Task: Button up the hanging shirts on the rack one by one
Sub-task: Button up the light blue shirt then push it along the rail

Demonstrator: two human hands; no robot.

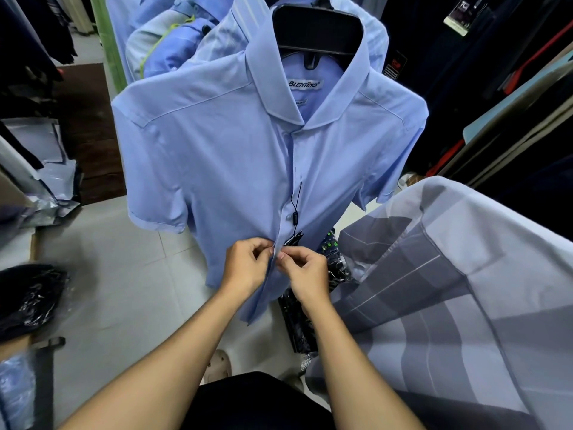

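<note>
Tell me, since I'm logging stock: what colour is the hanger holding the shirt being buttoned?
Black; the hanger shows clearly at the top of the head view.

Grey checked cloth (434,274), tiled floor (117,274), perhaps bagged dark garments (28,299)

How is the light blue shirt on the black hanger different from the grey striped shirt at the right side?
The light blue shirt is plain; the grey striped shirt has broad grey bands. The blue one faces the camera with collar and front in view; the striped one shows only part of itself at the frame edge. The left hand and right hand pinch the blue shirt's front; nothing touches the striped one. Both are pale fabric.
</note>
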